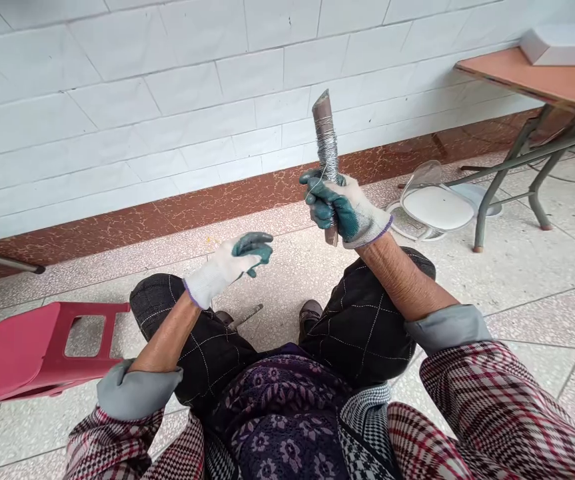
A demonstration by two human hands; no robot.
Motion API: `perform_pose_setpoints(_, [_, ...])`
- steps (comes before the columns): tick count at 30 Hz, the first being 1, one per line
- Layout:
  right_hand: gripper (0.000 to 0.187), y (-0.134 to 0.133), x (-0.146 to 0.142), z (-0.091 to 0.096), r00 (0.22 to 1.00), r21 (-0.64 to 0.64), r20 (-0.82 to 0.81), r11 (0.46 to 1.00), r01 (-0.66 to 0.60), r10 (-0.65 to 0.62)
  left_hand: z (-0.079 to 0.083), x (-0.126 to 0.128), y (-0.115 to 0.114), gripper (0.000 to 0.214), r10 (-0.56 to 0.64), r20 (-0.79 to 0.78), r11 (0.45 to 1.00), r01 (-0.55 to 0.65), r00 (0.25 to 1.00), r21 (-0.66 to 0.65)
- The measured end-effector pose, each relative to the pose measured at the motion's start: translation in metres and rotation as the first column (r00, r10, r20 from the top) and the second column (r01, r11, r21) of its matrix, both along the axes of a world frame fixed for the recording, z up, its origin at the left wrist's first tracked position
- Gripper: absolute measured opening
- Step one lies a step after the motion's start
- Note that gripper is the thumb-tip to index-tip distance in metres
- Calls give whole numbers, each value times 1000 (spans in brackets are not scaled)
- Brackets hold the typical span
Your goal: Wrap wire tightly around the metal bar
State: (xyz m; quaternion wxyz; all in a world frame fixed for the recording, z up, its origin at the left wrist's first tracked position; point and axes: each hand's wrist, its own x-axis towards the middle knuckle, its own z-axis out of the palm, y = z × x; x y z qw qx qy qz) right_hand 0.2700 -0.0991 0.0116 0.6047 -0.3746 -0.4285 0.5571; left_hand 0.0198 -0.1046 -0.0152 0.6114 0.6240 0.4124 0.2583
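Note:
My right hand (344,207), in a white glove with a green palm, is wrapped round a brown stick (323,115) held upright in front of me. Thin grey wire (328,152) is wound in a thick coil round the stick just above my fist. My left hand (234,261), gloved the same way, hovers lower and to the left over my left knee, its fingers pinched together. A fine strand of wire seems to run from the coil toward the left hand, too thin to follow. I am seated, knees apart.
A red plastic stool (32,350) stands at my left. A small clear chair with a white seat (434,203) sits to the right beside a folding table (542,83) with metal legs. A short metal rod (247,315) lies on the tiled floor between my feet. A white tiled wall faces me.

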Motion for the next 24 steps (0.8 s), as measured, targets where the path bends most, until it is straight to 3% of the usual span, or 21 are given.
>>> perform_pose_setpoints(5, [38,-7,-7,3,999,-5,40,1000,-3,4,6,44,10,37,63,100,991,-75,993,113])
perform_pose_setpoints(8, [36,-12,-7,4,998,2,57,999,-34,34,14,56,15,16,142,154,986,-153,978,64])
perform_pose_setpoints(15, [38,-24,-2,5,979,75,-18,977,-201,202,12,47,29,6,298,431,951,-226,852,-211])
perform_pose_setpoints(19, [43,-28,-3,3,983,77,-4,980,-184,185,6,42,30,3,340,404,938,-276,849,-210])
perform_pose_setpoints(21, [45,-27,-3,1,979,96,-6,975,-200,201,5,40,29,3,340,433,937,-263,835,-229])
perform_pose_setpoints(24, [46,-25,-2,-2,973,87,19,969,-230,229,9,37,25,7,354,561,925,-192,748,-328])
